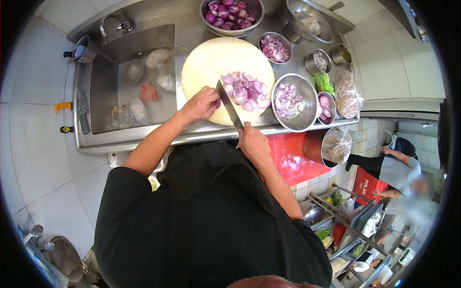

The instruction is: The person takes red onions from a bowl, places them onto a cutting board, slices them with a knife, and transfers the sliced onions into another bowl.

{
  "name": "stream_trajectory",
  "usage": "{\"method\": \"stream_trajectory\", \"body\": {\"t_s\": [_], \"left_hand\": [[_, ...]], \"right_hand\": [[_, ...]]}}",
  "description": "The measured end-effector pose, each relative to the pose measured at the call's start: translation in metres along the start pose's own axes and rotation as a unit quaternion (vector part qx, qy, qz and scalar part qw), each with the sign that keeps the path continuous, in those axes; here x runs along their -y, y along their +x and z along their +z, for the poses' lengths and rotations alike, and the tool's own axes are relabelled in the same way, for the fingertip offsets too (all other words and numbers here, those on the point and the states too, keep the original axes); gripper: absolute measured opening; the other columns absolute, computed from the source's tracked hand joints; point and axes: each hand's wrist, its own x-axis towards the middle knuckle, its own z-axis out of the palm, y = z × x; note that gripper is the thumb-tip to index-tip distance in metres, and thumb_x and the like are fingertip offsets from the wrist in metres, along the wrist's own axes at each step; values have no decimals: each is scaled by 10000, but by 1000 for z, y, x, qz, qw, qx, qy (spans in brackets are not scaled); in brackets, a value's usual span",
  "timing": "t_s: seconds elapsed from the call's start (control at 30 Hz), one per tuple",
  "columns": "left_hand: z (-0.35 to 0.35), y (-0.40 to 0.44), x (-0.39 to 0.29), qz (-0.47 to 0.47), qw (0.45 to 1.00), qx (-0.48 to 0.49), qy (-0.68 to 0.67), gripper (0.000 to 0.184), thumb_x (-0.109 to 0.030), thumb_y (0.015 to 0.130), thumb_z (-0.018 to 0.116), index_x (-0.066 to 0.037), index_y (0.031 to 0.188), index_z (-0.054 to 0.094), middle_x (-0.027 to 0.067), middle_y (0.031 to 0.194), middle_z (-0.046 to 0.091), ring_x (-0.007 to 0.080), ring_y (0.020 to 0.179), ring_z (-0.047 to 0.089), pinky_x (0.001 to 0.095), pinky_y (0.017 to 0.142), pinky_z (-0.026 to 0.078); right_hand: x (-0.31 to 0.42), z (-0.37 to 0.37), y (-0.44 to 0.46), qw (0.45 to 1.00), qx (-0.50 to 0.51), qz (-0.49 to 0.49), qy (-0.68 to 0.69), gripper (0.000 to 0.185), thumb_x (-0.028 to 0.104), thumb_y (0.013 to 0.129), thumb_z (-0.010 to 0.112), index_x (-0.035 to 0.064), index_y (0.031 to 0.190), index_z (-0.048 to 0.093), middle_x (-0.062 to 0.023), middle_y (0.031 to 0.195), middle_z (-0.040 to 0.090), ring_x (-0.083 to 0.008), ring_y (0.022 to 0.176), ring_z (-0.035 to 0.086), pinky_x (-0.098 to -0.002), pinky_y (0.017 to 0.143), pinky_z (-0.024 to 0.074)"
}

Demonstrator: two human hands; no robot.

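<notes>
My right hand (253, 141) is wrapped round the handle of a kitchen knife (231, 106), its blade slanting up and left over the round cutting board (204, 62). Close to the blade's left side, my left hand (201, 103) has its fingers curled down on a piece of red onion (217, 103), mostly hidden under them. Right of the blade, a loose pile of sliced red onion (248, 91) lies on the board. A metal bowl (307, 115) with more onion slices stands just right of the board.
At the left is a sink (105, 115) with bagged items and a small bowl. A colander of whole red onions (230, 17) stands behind the board. Several small metal bowls and a plastic bag (348, 93) crowd the right. Another person (401, 170) is at far right.
</notes>
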Motion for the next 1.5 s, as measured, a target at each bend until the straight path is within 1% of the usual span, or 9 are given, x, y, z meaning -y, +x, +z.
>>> {"method": "stream_trajectory", "body": {"t_s": [0.17, 0.3, 0.5, 0.63, 0.77, 0.97, 1.07, 1.27, 1.5], "left_hand": [[2, -3, -3, -13, 1000, -11, -11, 219, 31, 741, 683, -19, 946, 623, 140, 1016, 594, 346, 1001, 563, 413, 906, 491], [3, -3, 2, -12, 1000, -20, -13, 219, 16, 760, 700, -15, 964, 627, 144, 1049, 604, 350, 1032, 570, 415, 925, 491], [5, -6, 3, -18, 999, -29, -17, 225, 18, 768, 712, -9, 977, 633, 153, 1056, 618, 352, 1046, 585, 419, 928, 496], [7, -6, 3, -16, 998, -50, -23, 223, 18, 767, 719, -9, 971, 633, 156, 1049, 621, 354, 1039, 590, 421, 923, 500], [11, -9, 4, -19, 998, -56, -20, 223, 16, 769, 720, -9, 974, 636, 159, 1054, 623, 356, 1032, 596, 419, 923, 502], [8, -9, 2, -12, 997, -68, -30, 223, 11, 768, 721, -7, 969, 629, 169, 1050, 620, 367, 1032, 596, 428, 911, 503], [11, -11, 2, -14, 996, -82, -25, 222, 4, 769, 726, -7, 968, 627, 170, 1052, 621, 370, 1035, 596, 431, 910, 502], [12, -12, 7, -26, 996, -83, -30, 226, -10, 777, 734, -1, 978, 632, 171, 1053, 629, 373, 1036, 601, 433, 912, 505], [14, -16, 9, -42, 995, -83, -35, 254, -13, 779, 743, 0, 1016, 653, 163, 1048, 635, 365, 1035, 605, 430, 927, 507]], "right_hand": [[-10, 30, 17, 1000, -17, -16, -1, 283, 246, 1013, 564, -30, 1059, 604, -307, 862, 710, -488, 855, 710, -584, 778, 556], [0, 3, 5, 1000, -9, -22, -16, 257, 223, 1005, 572, -30, 1028, 609, -306, 850, 708, -487, 839, 710, -578, 766, 560], [0, 28, 23, 999, -10, -12, -30, 269, 232, 1007, 575, -31, 1052, 614, -309, 853, 707, -483, 846, 712, -575, 773, 561], [4, 2, 0, 1000, -16, -11, 9, 270, 240, 1008, 573, -26, 1032, 612, -305, 860, 711, -490, 860, 710, -584, 782, 556], [-3, 34, 21, 1000, -1, -7, -15, 268, 235, 1009, 574, -31, 1026, 608, -304, 855, 710, -488, 867, 709, -581, 788, 553], [5, -1, 0, 1000, -22, -19, -8, 259, 227, 1008, 573, -28, 1007, 614, -300, 866, 713, -486, 852, 710, -577, 794, 556], [-6, 36, 20, 1000, 3, -12, -26, 276, 238, 1012, 568, -32, 1020, 620, -298, 866, 712, -483, 860, 709, -576, 807, 554], [6, -3, 6, 1000, 3, -23, -15, 292, 256, 1014, 570, -31, 1025, 624, -297, 862, 714, -490, 846, 708, -571, 789, 563], [-7, 31, 31, 1000, 20, -8, -13, 354, 310, 1018, 570, -36, 1066, 632, -311, 942, 712, -487, 924, 700, -562, 846, 553]]}}
